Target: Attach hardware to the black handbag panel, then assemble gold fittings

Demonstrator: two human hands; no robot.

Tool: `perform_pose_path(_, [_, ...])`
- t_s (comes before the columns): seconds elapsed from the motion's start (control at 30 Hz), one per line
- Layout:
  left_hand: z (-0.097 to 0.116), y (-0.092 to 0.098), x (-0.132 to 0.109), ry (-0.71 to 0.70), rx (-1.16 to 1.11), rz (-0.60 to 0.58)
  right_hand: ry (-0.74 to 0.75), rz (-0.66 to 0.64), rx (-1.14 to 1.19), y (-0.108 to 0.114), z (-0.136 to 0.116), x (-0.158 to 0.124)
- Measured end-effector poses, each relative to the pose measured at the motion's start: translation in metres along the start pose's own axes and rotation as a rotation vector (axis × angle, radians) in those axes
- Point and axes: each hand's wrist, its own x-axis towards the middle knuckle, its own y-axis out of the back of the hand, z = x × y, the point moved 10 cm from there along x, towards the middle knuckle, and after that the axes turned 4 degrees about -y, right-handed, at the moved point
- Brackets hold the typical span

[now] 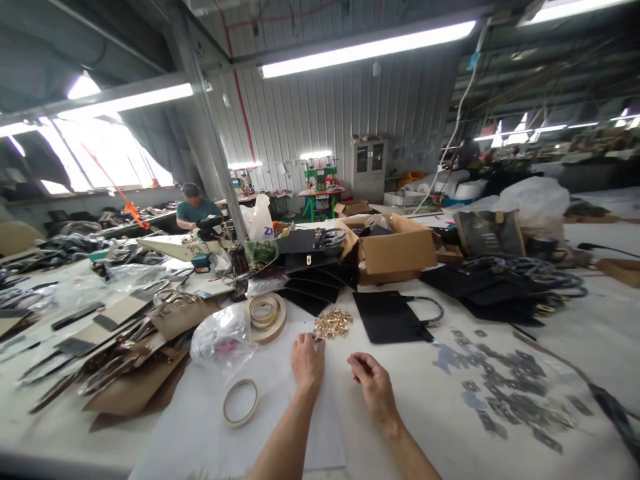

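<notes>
My left hand [307, 361] is at the near edge of a small heap of gold metal fittings [334, 323]. Its fingers are bent together, with a gold piece showing at the thumb side. To the right, my right hand [374, 385] hovers over the white table [367, 453], fingers curled and thumb against the forefinger; whatever they may hold is too small to make out. Beyond it lies a black bag panel [387, 317] with a braided handle [434, 307]. Rolls of tape [265, 317] stand left of the heap, near a crumpled clear plastic bag [223, 337].
A single tape ring [241, 403] lies at front left, beside stacked brown bag pieces [145, 373]. Grey metal plates [520, 383] are scattered at right. Behind are an open cardboard box [395, 257] and black bag pieces [480, 290]. A person [197, 210] sits far left.
</notes>
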Motion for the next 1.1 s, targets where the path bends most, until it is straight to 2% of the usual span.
perform_pose_path(0.13, [-0.002, 0.008, -0.012, -0.036, -0.024, -0.011, 0.002, 0.004, 0.004, 0.000, 0.001, 0.000])
perform_pose_path(0.3, [0.005, 0.021, -0.033, -0.085, -0.339, -0.029, -0.019, -0.011, 0.107, 0.002, 0.002, -0.001])
perform_pose_path(0.5, [0.006, 0.017, -0.090, 0.032, -0.852, -0.085, -0.151, -0.158, 0.331, -0.008, 0.010, -0.012])
perform_pose_path(0.63, [0.012, 0.020, -0.121, 0.038, -0.945, -0.114, -0.253, -0.272, 0.325, -0.022, 0.015, -0.025])
perform_pose_path(0.9, [0.023, 0.037, -0.119, -0.054, -0.934, -0.084, -0.400, -0.341, 0.355, -0.029, 0.029, -0.036])
perform_pose_path(1.1, [0.025, 0.039, -0.120, -0.074, -0.955, -0.081, -0.385, -0.367, 0.323, -0.033, 0.028, -0.037])
